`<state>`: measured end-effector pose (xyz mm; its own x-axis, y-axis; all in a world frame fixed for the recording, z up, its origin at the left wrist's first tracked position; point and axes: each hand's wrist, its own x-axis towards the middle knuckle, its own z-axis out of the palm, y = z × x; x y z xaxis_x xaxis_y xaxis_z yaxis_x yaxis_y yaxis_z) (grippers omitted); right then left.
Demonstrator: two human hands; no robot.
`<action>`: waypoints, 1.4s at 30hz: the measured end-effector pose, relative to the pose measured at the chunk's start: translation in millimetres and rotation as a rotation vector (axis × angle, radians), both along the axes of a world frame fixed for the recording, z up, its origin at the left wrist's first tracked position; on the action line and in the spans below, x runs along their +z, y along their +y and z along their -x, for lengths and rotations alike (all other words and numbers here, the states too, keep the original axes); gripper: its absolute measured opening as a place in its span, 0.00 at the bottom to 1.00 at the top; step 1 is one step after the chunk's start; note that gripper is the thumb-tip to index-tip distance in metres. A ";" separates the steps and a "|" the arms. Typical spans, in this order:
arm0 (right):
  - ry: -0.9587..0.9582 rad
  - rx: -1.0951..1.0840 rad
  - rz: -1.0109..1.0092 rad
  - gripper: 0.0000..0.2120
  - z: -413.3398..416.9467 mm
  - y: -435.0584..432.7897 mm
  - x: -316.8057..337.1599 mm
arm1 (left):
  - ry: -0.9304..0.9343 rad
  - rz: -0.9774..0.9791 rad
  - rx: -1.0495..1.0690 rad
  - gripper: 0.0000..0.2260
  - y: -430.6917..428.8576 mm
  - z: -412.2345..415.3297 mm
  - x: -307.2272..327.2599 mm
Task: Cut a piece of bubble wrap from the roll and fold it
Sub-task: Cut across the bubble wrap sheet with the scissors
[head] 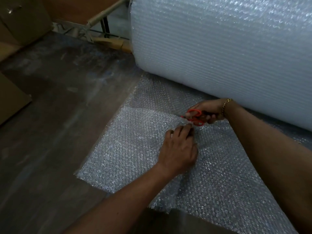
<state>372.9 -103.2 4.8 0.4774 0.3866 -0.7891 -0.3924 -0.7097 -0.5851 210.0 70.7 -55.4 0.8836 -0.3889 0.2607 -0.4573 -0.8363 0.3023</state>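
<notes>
A huge roll of bubble wrap (219, 48) lies on the floor at the upper right. A sheet of bubble wrap (135, 149) runs out from under it toward me, flat on the floor. My right hand (211, 110) grips red-handled scissors (194, 116), blades pointing left into the sheet near the roll. My left hand (179, 149) pinches the sheet's cut edge just below the scissors, its fingertips almost touching the handles. The blades are mostly hidden by the wrap.
Dark worn floor (59, 124) spreads to the left. Cardboard boxes (20, 22) stand at the far left and top left. A cardboard tube and metal frame (101, 19) lean behind the roll's left end.
</notes>
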 end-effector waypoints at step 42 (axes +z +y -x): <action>-0.038 0.007 -0.019 0.17 2.0 0.0 -8.1 | 0.027 0.087 0.219 0.17 6.6 -28.2 -20.2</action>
